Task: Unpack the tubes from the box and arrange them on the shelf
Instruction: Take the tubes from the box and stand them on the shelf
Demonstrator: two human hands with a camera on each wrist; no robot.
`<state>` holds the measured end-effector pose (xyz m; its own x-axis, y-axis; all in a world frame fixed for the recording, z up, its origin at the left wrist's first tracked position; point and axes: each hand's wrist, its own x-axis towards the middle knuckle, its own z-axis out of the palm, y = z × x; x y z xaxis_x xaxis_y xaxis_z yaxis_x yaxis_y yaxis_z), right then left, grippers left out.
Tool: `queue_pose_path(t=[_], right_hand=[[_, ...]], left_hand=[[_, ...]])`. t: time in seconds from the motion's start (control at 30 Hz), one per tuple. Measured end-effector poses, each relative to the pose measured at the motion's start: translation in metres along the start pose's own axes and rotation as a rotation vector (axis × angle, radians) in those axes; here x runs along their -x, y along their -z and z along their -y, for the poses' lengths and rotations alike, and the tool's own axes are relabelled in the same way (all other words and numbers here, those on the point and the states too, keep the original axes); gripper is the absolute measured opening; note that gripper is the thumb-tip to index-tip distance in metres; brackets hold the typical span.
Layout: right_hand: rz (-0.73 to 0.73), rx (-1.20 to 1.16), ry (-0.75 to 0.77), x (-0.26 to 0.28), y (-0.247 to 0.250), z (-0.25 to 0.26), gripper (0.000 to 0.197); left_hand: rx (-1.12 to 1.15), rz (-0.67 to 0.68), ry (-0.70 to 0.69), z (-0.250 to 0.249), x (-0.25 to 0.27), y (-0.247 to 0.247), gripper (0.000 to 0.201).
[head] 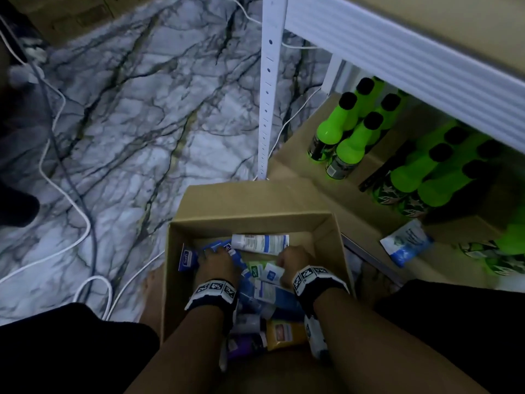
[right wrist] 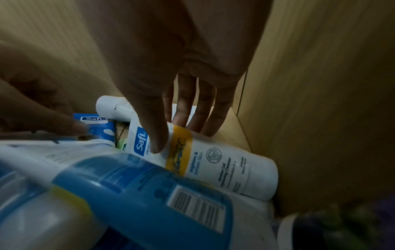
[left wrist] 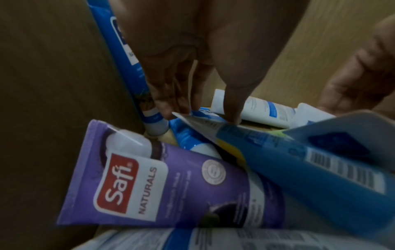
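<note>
An open cardboard box on the floor holds several tubes. Both my hands are inside it. My left hand pinches the flat crimped end of a blue tube between fingertips and thumb. A purple Safi Naturals tube lies beside it. My right hand grips a white tube with a yellow band, thumb on its front and fingers behind it, close to the box's right wall. Another white tube lies along the far wall. The shelf stands to the right.
Green bottles with black caps fill the back of the low shelf, and a blue and white pouch lies near its front edge. A white upright post rises behind the box. Cables trail over the marble floor on the left.
</note>
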<state>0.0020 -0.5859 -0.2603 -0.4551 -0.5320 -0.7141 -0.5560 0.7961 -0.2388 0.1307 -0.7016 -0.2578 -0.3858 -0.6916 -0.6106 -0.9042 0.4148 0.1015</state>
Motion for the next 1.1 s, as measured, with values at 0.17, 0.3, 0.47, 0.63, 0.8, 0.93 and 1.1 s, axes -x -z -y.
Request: queue_pose_path(t=[0.17, 0.3, 0.47, 0.63, 0.8, 0.93, 1.1], right_hand=[[-0.017, 0.003, -0.012, -0.005, -0.005, -0.002, 0.023], [-0.031, -0.008, -0.01, -0.003, -0.005, -0.001, 0.021], [-0.053, -0.052, -0.033, 0.001, -0.003, -0.001, 0.018], [-0.109, -0.118, -0.028, 0.009, 0.005, -0.004, 0.017], [-0.158, -0.214, -0.005, 0.031, 0.029, -0.009, 0.013], [-0.28, -0.347, 0.024, 0.051, 0.051, -0.011, 0.026], [-0.42, -0.498, 0.1, 0.087, 0.087, -0.008, 0.019]], left_hand=[[0.099, 0.055, 0.114, 0.001, 0.001, -0.013, 0.069], [0.071, 0.032, 0.144, -0.002, 0.005, -0.02, 0.078], [0.065, 0.029, 0.176, -0.009, 0.01, -0.013, 0.066], [0.196, -0.045, 0.161, -0.011, 0.019, -0.004, 0.037], [0.291, -0.114, 0.144, -0.015, 0.032, 0.011, 0.047], [0.409, -0.251, 0.014, -0.017, 0.05, 0.037, 0.062], [0.405, -0.332, -0.183, -0.028, 0.07, 0.079, 0.074]])
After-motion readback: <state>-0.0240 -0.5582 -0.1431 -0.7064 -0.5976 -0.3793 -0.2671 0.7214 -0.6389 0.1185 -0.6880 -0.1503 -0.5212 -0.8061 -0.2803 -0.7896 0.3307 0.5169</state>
